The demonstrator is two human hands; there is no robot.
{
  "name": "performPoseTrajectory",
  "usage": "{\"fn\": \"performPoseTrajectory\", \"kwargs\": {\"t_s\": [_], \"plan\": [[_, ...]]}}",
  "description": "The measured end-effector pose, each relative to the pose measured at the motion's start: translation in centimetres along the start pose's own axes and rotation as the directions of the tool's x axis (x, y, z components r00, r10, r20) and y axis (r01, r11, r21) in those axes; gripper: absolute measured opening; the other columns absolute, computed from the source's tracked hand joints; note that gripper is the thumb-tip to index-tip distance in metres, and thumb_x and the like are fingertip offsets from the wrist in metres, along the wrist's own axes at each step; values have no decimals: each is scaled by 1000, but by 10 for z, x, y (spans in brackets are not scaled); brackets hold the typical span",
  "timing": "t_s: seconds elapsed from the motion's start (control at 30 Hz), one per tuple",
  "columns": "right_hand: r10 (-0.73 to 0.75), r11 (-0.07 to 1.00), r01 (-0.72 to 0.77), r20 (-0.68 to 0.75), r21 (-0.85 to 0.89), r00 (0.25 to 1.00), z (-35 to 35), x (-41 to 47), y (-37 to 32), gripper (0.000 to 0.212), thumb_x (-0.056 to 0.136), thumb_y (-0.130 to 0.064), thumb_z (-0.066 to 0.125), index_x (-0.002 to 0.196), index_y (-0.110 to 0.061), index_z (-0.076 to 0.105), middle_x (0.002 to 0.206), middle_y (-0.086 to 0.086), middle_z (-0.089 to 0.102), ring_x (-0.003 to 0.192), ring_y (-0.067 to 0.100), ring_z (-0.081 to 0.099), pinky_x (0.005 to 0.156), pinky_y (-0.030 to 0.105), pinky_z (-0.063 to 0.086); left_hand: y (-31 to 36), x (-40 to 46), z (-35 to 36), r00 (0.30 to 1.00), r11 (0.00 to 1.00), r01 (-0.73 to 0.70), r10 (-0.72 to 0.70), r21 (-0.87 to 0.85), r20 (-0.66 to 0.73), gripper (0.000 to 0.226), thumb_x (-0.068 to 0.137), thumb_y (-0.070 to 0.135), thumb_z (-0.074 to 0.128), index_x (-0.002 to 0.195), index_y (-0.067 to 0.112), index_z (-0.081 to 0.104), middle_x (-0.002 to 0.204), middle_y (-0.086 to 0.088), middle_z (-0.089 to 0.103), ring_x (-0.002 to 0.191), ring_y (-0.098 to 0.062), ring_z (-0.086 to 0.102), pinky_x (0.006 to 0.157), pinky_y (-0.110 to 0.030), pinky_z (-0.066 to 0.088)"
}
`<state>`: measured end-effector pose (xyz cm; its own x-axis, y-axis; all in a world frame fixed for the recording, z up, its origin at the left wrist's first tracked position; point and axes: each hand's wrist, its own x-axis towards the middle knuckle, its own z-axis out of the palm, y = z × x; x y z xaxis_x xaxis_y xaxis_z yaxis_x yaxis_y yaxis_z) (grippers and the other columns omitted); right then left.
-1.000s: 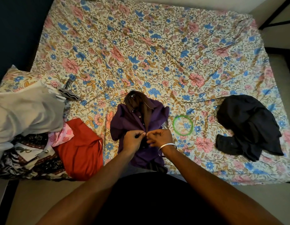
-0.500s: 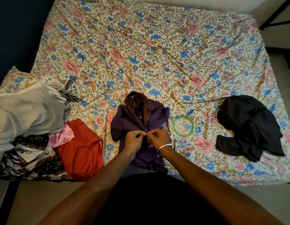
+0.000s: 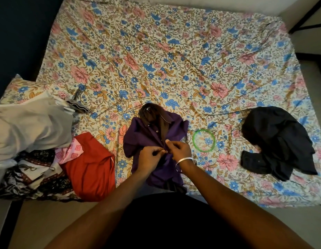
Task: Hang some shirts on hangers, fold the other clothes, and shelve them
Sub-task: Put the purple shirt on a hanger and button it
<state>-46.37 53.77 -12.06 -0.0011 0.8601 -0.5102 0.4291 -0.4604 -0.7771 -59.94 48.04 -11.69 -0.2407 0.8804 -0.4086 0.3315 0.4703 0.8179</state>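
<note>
— So, where's the shirt (image 3: 152, 141) lying from where the person stands?

— Straight ahead, at the near edge of the bed (image 3: 174, 51). Collar points away, hem comes toward the body — so the button line runs directly away from the person, right between the two hands.

— And the hands?

— Both on the placket, about halfway down. Left hand (image 3: 149, 159) pinches the left edge of the cloth, fingers curled; right hand (image 3: 179, 150) pinches the other edge, just beside a small button (image 3: 167, 151). The fingertips nearly touch.

— Is the button through?

— Can't tell; it's too small from here. I'd judge they're fastening it.

— Is the shirt on a hanger?

— Looks like it: a thin hook shows at the collar, though it's dim. Two spare wire hangers (image 3: 120, 108) lie on the sheet just left of the collar.

— So which way next?

— Along that same line, I'd guess. The placket looks open above the hands and runs under the wrists below, so either way the hands slide along the axis — neither one is nearer.

— The rest?

— Red cloth (image 3: 91, 166) and a pile to the left, a dark garment (image 3: 278, 141) well to the right, a green ring (image 3: 203, 140) just right of the shirt.
</note>
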Motion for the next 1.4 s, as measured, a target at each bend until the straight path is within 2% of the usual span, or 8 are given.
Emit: {"fn": "performPoseTrajectory", "kwargs": {"t_s": [0.1,0.23,0.37,0.57,0.8,0.9,1.1,1.4], "plan": [[93,995,-91,68,-44,993,2,13,-3,49,73,-57,78,63,-10,70,61,7,67,63,26,65,65,40,55,-3,-5,-4,978,984,-144,125,107,169,8,88,23,78,92,17,82,84,8,77,72,7,66,65,-14,48],[130,987,-115,146,-110,981,8,17,0,29,79,-9,79,57,-11,60,55,1,54,56,16,48,58,27,43,-14,-6,-2,961,965,-169,116,199,252,18,89,31,78,85,13,80,80,0,75,73,-10,68,67,-28,49],[136,990,-141,206,12,969,14,9,11,8,78,-4,78,78,-12,76,77,7,74,75,26,70,80,45,61,-17,3,2,950,940,311,-310,-140,26,35,96,49,63,97,16,74,95,-2,75,90,-17,70,86,-38,57],[109,981,-146,256,128,961,12,1,16,16,83,-3,76,87,-18,75,85,10,76,81,29,70,83,60,57,-6,16,6,745,475,644,-567,-600,351,29,98,27,67,110,2,72,108,-20,74,102,-38,71,71,-40,61],[209,931,-253,183,264,961,11,-2,11,16,94,-21,70,105,-10,71,101,15,74,96,32,71,83,59,58,-18,18,6,839,615,526,-489,-587,240,23,97,14,66,118,4,69,108,-18,75,92,-27,72,75,-37,61],[254,889,-291,149,354,956,8,2,6,5,90,-15,74,93,-12,71,95,15,74,90,30,70,78,46,61,-7,14,1,874,632,456,-449,-626,184,13,98,12,65,109,9,70,98,-9,75,86,-21,71,65,-28,59],[209,917,-233,109,324,972,-1,-5,-9,5,84,-10,78,82,-10,74,84,13,74,74,23,69,62,29,58,-4,10,-10,920,708,359,-378,-608,102,2,90,14,74,90,13,76,88,-7,75,87,-25,69,86,-41,56],[25,991,-33,61,133,998,-10,-7,-40,27,79,-15,85,101,-2,73,82,11,74,66,21,71,67,37,62,21,19,-23,989,910,146,-148,-388,25,44,84,44,78,85,1,68,82,-12,69,82,-22,66,77,-43,53]]}}
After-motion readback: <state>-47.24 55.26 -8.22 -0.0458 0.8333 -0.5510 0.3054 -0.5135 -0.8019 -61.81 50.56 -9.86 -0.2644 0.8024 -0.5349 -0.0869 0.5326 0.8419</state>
